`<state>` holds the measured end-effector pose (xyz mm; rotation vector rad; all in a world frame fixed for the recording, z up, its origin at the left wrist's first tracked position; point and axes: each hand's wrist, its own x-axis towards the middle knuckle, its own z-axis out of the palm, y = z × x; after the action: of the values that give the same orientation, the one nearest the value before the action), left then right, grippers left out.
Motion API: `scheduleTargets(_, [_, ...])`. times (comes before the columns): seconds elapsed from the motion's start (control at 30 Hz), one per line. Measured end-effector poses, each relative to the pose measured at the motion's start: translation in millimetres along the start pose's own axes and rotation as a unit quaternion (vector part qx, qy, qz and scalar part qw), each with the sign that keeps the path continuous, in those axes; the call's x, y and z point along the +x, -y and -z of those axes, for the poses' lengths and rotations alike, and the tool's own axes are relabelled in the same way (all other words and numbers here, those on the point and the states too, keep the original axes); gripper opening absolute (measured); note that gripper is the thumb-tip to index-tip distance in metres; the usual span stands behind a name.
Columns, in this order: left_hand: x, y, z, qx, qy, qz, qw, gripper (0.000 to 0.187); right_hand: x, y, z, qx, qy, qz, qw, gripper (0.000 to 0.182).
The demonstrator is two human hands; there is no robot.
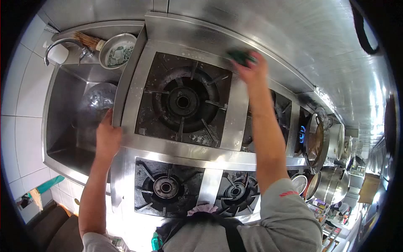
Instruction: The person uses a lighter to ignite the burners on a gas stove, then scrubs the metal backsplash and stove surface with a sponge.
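Observation:
My right hand (254, 71) is closed round a dark green scouring pad (240, 56), which rests against the steel ledge (214, 50) behind the stove. My left hand (108, 136) is at the steel divider (126, 84) between the sink and the stove; its index finger points toward the sink and the other fingers look curled. Whether it grips the divider's edge is unclear. Between my arms lies a large black burner (183, 102) with pale residue on its plate. A metal bowl (119, 51) with suds and green bits stands behind the sink.
The sink (63, 109) with a curved faucet (69, 40) is at the left. Two smaller burners (165, 187) (235, 191) sit at the front. At the right, a blue flame (302, 134) burns beside a wok (315, 140), with large pots (331, 185) nearby.

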<state>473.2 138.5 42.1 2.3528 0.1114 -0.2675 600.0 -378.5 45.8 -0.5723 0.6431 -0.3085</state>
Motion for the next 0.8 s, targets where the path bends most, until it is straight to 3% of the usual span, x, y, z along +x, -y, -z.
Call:
scheduleTargets(0.03, [2, 1, -3, -0.010, -0.009, -0.015, 1.000, 0.068, 3, 36, 26, -0.003, -0.031, 0.006, 1.000, 0.055])
scheduleTargets(0.07, [0, -5, -1, -0.011, -0.008, -0.013, 1.000, 0.068, -12, 56, 20, 0.035, -0.150, 0.040, 0.987, 0.057])
scheduleTargets(0.1, [-3, -18, 4, -0.021, 0.015, 0.009, 1.000, 0.068, -10, 54, 21, 0.035, -0.154, 0.041, 0.987, 0.057])
scheduleTargets(0.17, [-3, -25, 4, -0.030, 0.039, 0.027, 0.998, 0.068, 1, 46, 18, -0.045, -0.007, 0.053, 0.998, 0.065])
scheduleTargets(0.2, [-4, -20, 0, -0.022, 0.017, 0.018, 0.999, 0.067, -15, 14, -20, -0.009, -0.024, 0.042, 0.999, 0.072])
scheduleTargets(0.23, [-3, -15, 0, -0.014, -0.010, 0.009, 1.000, 0.067, -8, -17, -35, -0.012, 0.053, -0.007, 0.999, 0.077])
scheduleTargets(0.3, [-3, -16, 3, -0.024, 0.003, 0.019, 1.000, 0.066, -37, -92, -105, -0.021, 0.112, -0.050, 0.992, 0.092])
scheduleTargets(0.4, [-3, -16, 3, -0.055, 0.006, 0.016, 0.998, 0.064, -56, -176, -195, 0.036, 0.066, -0.147, 0.986, 0.105])
scheduleTargets(0.47, [-4, -16, 4, -0.073, -0.009, 0.005, 0.997, 0.062, -47, -201, -215, 0.026, 0.090, -0.153, 0.984, 0.108])
scheduleTargets(0.53, [-3, -13, 6, -0.007, 0.006, -0.011, 1.000, 0.061, -39, -191, -203, 0.016, 0.134, -0.171, 0.976, 0.112])
scheduleTargets(0.6, [-2, -11, 1, -0.023, -0.010, -0.015, 1.000, 0.061, -40, -148, -157, -0.003, 0.189, -0.062, 0.980, 0.111])
scheduleTargets(0.67, [-5, -5, 2, -0.031, -0.018, -0.007, 0.999, 0.062, -46, -93, -107, -0.008, 0.142, -0.030, 0.989, 0.111])
scheduleTargets(0.73, [-2, -10, 2, -0.009, -0.001, 0.003, 1.000, 0.064, -27, -58, -68, 0.038, 0.063, -0.078, 0.994, 0.100])
scheduleTargets(0.8, [-6, -18, 5, -0.029, 0.006, 0.005, 1.000, 0.064, -26, -77, -77, 0.033, 0.097, -0.088, 0.991, 0.106])
